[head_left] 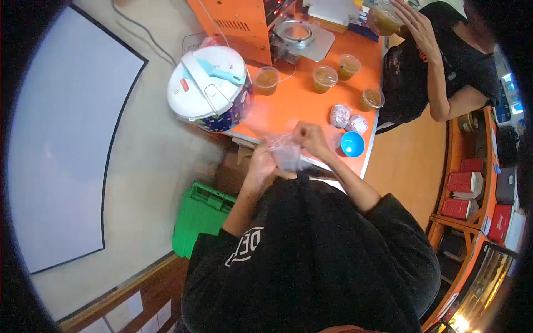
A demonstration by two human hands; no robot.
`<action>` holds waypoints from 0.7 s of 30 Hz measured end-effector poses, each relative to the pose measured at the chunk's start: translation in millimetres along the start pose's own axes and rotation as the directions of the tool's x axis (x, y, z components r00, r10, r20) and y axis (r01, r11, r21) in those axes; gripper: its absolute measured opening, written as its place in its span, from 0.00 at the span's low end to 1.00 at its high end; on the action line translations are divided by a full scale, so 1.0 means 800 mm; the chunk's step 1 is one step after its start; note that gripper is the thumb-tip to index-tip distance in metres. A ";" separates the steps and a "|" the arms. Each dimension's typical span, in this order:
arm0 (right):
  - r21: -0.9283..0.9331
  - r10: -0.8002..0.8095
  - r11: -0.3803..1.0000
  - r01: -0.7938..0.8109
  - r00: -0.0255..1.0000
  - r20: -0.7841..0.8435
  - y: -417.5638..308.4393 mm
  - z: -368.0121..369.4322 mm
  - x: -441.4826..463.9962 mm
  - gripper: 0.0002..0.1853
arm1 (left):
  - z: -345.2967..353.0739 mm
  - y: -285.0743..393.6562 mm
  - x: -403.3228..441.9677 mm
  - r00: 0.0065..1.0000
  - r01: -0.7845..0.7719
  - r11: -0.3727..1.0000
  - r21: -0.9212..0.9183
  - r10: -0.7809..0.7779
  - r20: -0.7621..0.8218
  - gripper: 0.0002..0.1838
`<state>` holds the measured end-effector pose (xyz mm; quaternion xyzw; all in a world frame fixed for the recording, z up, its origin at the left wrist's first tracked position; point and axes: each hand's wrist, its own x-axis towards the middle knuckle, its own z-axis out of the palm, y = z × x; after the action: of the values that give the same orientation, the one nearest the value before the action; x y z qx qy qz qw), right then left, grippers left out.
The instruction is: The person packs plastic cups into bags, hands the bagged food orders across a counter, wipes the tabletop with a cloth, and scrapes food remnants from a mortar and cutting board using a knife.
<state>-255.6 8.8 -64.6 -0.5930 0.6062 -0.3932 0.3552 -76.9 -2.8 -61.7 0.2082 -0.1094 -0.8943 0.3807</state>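
Note:
Both my hands are at the front edge of the orange table [288, 105], with a clear plastic bag [287, 155] between them. My left hand [262, 164] is closed on the bag's left side. At its upper right, my right hand [310, 139] pinches the plastic. Something pale shows through the bag, too blurred to name. To the right of my right hand are a blue bowl [352, 144] and two wrapped round packets [340, 115]. Farther back stand several lidded cups of brown food, one of them [325, 79] near the middle.
A white-lidded rice cooker [206, 83] stands at the table's left corner, an orange sealing machine [239, 30] behind it. At the right, a co-worker [444, 66] holds a filled cup [385, 19]. A green crate [201, 213] is below left; shelves [472, 222] line the right.

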 end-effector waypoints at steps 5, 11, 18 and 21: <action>-0.042 0.164 0.983 -0.179 0.958 -0.235 0.041 -0.080 0.012 0.04 | -0.020 -0.002 -0.030 0.917 0.026 0.946 0.324 -0.152 0.369 0.05; 0.033 -0.078 0.996 0.084 0.983 -0.167 0.026 0.000 0.016 0.09 | 0.063 -0.005 -0.032 0.969 -0.185 0.841 0.508 0.241 -0.048 0.09; -0.723 -0.042 0.653 -0.226 0.942 -0.332 0.124 -0.010 0.053 0.11 | 0.091 -0.013 -0.056 0.992 -0.124 0.944 0.307 0.112 0.056 0.11; -0.775 -0.170 0.610 -0.164 0.928 -0.331 0.124 -0.081 0.069 0.09 | 0.095 -0.009 -0.083 0.981 -0.181 0.843 0.506 0.115 0.159 0.14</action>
<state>-359.7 -44.1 -123.3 -0.6035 0.7716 -0.1900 -0.0657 -74.7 53.4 22.9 0.2388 -0.3848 -0.8107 0.3712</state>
